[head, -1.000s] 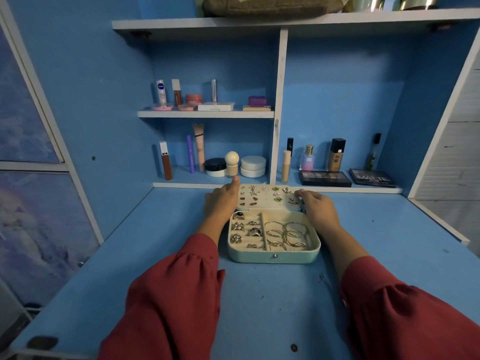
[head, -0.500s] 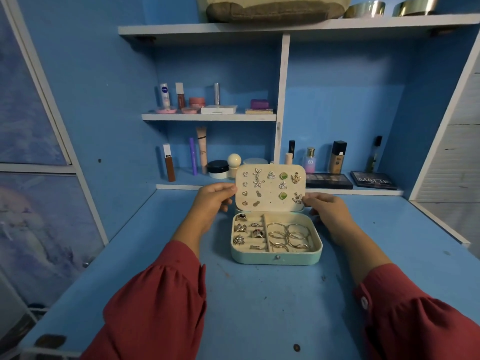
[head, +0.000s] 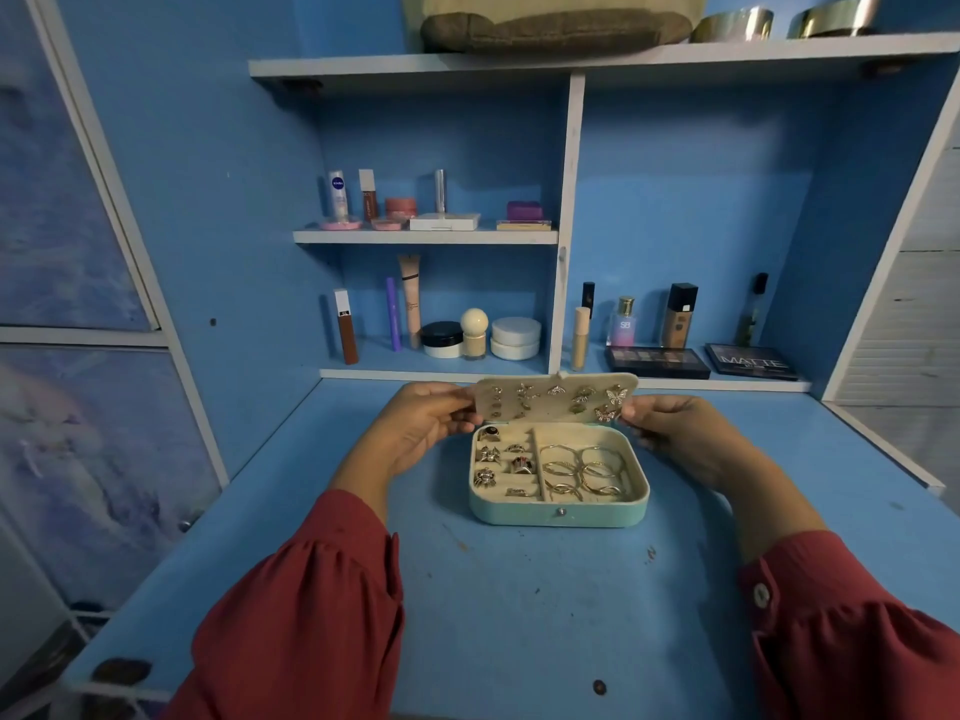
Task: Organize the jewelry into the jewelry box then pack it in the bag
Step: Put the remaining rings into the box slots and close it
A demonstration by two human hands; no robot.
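On the blue desk (head: 519, 615) the jewelry box (head: 558, 509) sits centred at twelve o'clock from us, rings and bangles inside. Our left hand (head: 415, 428) pinches the lid (head: 556, 400) at nine o'clock, our right hand (head: 675, 433) at three. We should lower it evenly so the earrings don't snag, then press it home.
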